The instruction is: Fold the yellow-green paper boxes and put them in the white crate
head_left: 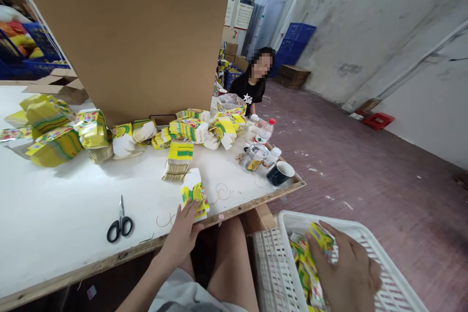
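My left hand [185, 222] lies with its fingers stretched out on a few flat yellow-and-green cartons [195, 190] at the table's front edge. Just behind them stands a stack of flattened cartons [178, 161]. At the lower right, my right hand [347, 265] grips a small yellow packet [321, 236] between thumb and fingers, inside the white plastic basket [268, 258]. Beneath it lie several similar yellow packets [305, 273]. Part of the held packet is hidden by the hand.
Black-handled scissors [120, 226] and loose rubber bands [222, 192] lie on the white table [84, 204]. Carton bundles [54, 141] line the back before a large cardboard sheet [127, 39]. A dark mug [280, 173], a jar [253, 157] and bottles stand right; a person [252, 83] sits beyond.
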The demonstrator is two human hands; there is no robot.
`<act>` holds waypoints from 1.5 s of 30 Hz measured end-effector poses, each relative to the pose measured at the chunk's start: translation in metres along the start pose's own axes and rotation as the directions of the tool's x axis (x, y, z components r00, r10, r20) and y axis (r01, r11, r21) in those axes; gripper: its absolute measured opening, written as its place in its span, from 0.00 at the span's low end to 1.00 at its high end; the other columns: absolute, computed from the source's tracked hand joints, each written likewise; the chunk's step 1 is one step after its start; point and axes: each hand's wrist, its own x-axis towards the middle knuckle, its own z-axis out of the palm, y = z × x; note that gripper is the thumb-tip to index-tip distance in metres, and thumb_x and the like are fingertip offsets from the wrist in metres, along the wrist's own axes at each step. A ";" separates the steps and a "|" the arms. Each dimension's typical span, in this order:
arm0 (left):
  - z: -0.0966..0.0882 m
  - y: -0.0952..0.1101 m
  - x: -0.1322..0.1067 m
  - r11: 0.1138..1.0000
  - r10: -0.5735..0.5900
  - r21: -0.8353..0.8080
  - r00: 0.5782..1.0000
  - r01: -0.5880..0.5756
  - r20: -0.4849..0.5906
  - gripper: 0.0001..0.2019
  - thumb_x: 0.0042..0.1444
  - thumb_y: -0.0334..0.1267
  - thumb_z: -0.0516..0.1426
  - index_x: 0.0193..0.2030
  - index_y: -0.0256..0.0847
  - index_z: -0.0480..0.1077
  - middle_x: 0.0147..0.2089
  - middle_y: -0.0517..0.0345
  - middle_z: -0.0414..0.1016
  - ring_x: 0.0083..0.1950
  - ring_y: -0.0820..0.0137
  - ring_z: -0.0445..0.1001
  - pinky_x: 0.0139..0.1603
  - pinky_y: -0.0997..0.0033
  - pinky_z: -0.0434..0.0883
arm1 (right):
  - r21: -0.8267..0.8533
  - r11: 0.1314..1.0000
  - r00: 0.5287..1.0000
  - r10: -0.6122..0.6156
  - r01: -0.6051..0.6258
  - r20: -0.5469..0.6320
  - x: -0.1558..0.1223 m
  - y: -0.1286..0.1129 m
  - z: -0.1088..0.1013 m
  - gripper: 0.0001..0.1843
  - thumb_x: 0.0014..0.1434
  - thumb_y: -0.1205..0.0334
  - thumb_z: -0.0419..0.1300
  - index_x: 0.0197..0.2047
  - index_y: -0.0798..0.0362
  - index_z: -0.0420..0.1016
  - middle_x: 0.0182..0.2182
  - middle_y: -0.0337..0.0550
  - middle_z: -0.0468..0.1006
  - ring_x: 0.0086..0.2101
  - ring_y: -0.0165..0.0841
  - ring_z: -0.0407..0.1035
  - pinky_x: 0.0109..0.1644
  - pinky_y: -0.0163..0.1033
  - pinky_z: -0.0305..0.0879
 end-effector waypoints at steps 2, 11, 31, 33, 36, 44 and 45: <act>0.003 -0.011 0.000 0.995 0.003 0.104 0.999 -0.009 0.055 0.30 0.57 0.27 0.51 0.67 0.44 0.57 0.69 0.46 0.63 0.72 0.56 0.54 0.71 0.37 0.41 | 0.098 0.995 0.995 -0.018 0.008 0.102 -0.003 -0.004 0.015 0.33 0.56 0.35 0.51 0.47 0.55 0.78 0.43 0.61 0.78 0.46 0.58 0.68 0.52 0.64 0.58; 0.012 -0.006 -0.004 0.992 0.024 0.120 0.990 -0.041 0.142 0.31 0.54 0.27 0.53 0.66 0.45 0.58 0.68 0.49 0.65 0.70 0.61 0.59 0.73 0.41 0.37 | 0.552 0.806 0.854 -0.119 -0.215 0.507 -0.070 -0.125 0.147 0.22 0.53 0.59 0.59 0.52 0.51 0.74 0.42 0.50 0.81 0.44 0.45 0.74 0.47 0.46 0.69; -0.010 0.038 0.018 0.264 -0.262 -0.951 0.961 0.159 0.088 0.24 0.46 0.52 0.67 0.48 0.42 0.77 0.48 0.50 0.83 0.55 0.54 0.77 0.59 0.53 0.71 | 0.705 0.093 0.698 -0.099 -0.703 0.710 -0.047 -0.155 0.087 0.22 0.47 0.49 0.71 0.41 0.53 0.77 0.31 0.43 0.82 0.32 0.38 0.76 0.41 0.44 0.72; -0.011 0.039 0.013 0.206 -0.206 -0.959 0.967 0.195 0.152 0.21 0.47 0.51 0.68 0.45 0.42 0.78 0.47 0.51 0.83 0.53 0.56 0.78 0.57 0.56 0.72 | 0.699 0.106 0.690 -0.110 -0.707 0.715 -0.053 -0.153 0.084 0.21 0.46 0.49 0.72 0.39 0.53 0.78 0.31 0.44 0.82 0.34 0.39 0.77 0.43 0.46 0.72; -0.011 0.041 0.010 0.153 -0.095 -0.963 0.973 0.224 0.211 0.18 0.47 0.48 0.68 0.43 0.42 0.78 0.46 0.51 0.83 0.51 0.58 0.79 0.55 0.60 0.73 | 0.726 0.197 0.713 -0.143 -0.659 0.686 -0.054 -0.147 0.077 0.21 0.47 0.49 0.71 0.40 0.53 0.80 0.34 0.46 0.83 0.37 0.41 0.77 0.46 0.47 0.72; 0.002 0.041 0.013 0.299 -0.213 -0.930 0.965 0.215 0.154 0.18 0.44 0.45 0.70 0.39 0.37 0.75 0.38 0.51 0.84 0.44 0.59 0.81 0.45 0.64 0.76 | 0.728 0.484 0.795 -0.103 -0.485 0.598 -0.070 -0.135 0.076 0.19 0.51 0.46 0.67 0.35 0.54 0.81 0.29 0.44 0.81 0.30 0.39 0.73 0.33 0.39 0.71; 0.005 0.040 0.013 0.324 -0.230 -0.921 0.962 0.217 0.146 0.19 0.44 0.46 0.70 0.39 0.37 0.74 0.37 0.51 0.83 0.43 0.59 0.81 0.43 0.64 0.76 | 0.725 0.488 0.795 -0.098 -0.486 0.599 -0.072 -0.133 0.078 0.19 0.51 0.45 0.67 0.34 0.54 0.80 0.27 0.43 0.80 0.28 0.37 0.72 0.31 0.38 0.70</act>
